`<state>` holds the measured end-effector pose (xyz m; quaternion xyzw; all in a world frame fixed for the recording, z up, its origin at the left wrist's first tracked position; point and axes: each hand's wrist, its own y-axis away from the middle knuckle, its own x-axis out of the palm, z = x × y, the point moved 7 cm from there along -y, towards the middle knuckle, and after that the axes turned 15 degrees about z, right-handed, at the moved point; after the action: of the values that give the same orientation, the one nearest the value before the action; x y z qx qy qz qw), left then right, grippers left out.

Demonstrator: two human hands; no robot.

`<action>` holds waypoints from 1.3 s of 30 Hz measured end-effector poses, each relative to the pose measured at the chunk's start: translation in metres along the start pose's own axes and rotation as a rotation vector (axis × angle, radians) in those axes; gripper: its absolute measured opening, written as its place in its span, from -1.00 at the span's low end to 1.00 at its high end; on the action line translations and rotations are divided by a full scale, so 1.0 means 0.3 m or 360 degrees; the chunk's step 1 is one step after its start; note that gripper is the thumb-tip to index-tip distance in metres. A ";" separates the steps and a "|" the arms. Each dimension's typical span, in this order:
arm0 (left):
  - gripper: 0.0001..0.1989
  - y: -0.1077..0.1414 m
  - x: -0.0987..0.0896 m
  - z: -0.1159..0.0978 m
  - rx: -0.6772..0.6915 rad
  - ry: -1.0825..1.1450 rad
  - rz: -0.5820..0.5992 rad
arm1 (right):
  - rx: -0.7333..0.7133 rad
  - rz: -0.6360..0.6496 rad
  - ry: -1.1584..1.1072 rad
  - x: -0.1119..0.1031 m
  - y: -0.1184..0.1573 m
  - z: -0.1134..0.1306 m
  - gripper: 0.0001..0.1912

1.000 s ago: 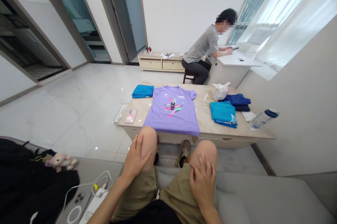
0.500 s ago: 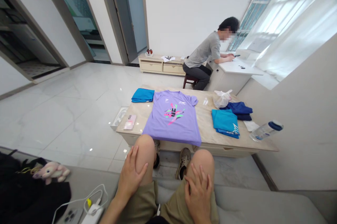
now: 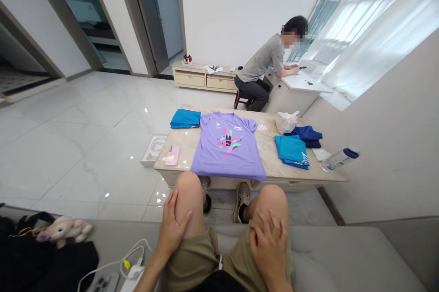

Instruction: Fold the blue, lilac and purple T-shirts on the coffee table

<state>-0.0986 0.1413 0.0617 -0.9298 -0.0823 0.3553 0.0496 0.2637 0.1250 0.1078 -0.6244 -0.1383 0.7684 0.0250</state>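
My left hand rests on my left thigh near the knee, fingers spread and holding nothing. On my right thigh lies my right hand, its fingers also apart and bare. Just beyond my knees, a purple T-shirt with a colourful print is laid flat on the low table, its hem hanging over the near edge. A folded blue garment is left of the shirt. To the right sit a folded turquoise garment and a folded navy garment. Neither hand touches the clothes.
A water bottle and a white plastic bag stand on the table's right part; a pink pack lies left. A plush toy, a phone and white cables are on the sofa. Another person sits at a desk.
The camera view has shifted slightly, so the room appears moved a little. Both my hands stay on my thighs and the clothes lie as before.
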 end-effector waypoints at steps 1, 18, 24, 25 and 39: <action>-0.20 0.006 -0.007 0.019 -0.0006 0.0025 -0.0014 | -0.0015 -0.0001 -0.0002 -0.004 0.011 0.018 -0.70; -0.29 -0.072 -0.015 0.076 -0.0377 0.0928 0.0342 | -0.0550 -0.0050 -0.0770 -0.088 -0.052 0.077 -0.69; -0.40 -0.275 -0.027 0.124 -0.0611 0.0623 0.0507 | 0.0084 0.0000 -0.1166 0.013 -0.348 -0.306 -0.75; -0.43 -0.319 -0.024 0.129 -0.0618 0.0555 0.0494 | 0.0192 0.0079 -0.1146 0.065 -0.413 -0.379 -0.73; -0.58 -0.933 0.446 0.136 0.0233 -0.0345 0.0649 | -0.0276 0.0395 -0.0352 0.659 -0.892 -0.505 -0.46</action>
<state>-0.0607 0.4425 -0.0136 -0.8775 0.1284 0.4607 0.0349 0.3307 0.4511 -0.0430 -0.5481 -0.1278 0.8148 -0.1391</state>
